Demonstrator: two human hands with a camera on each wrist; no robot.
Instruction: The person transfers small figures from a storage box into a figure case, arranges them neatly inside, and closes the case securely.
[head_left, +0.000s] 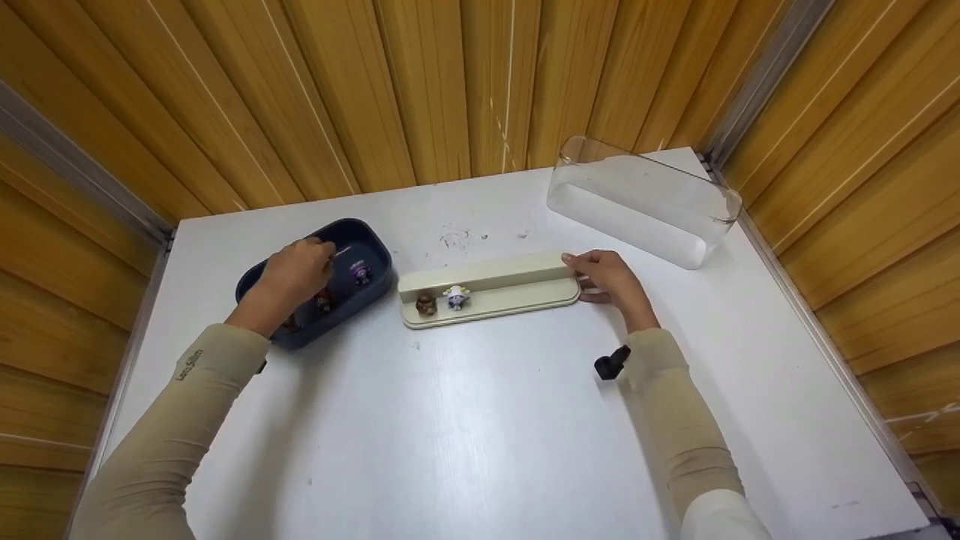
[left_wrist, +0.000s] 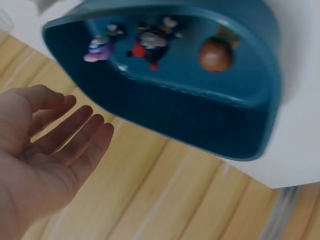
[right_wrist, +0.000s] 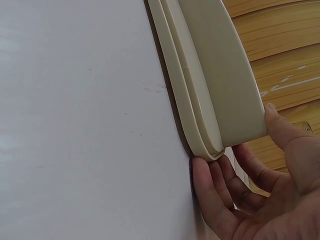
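Note:
My left hand hovers over a dark blue tray at the table's left. In the left wrist view that hand is flat and empty, fingers straight. The tray holds a purple figurine, a dark and red one and a brown one. My right hand holds the right end of a cream stepped stand. The thumb lies on the stand's upper step, the fingers at its end. A brown figurine and a white one stand on its left part.
A clear plastic cover lies at the back right of the white table. Wooden slatted walls close in the table at the back and on both sides. A black wrist camera sits on my right sleeve.

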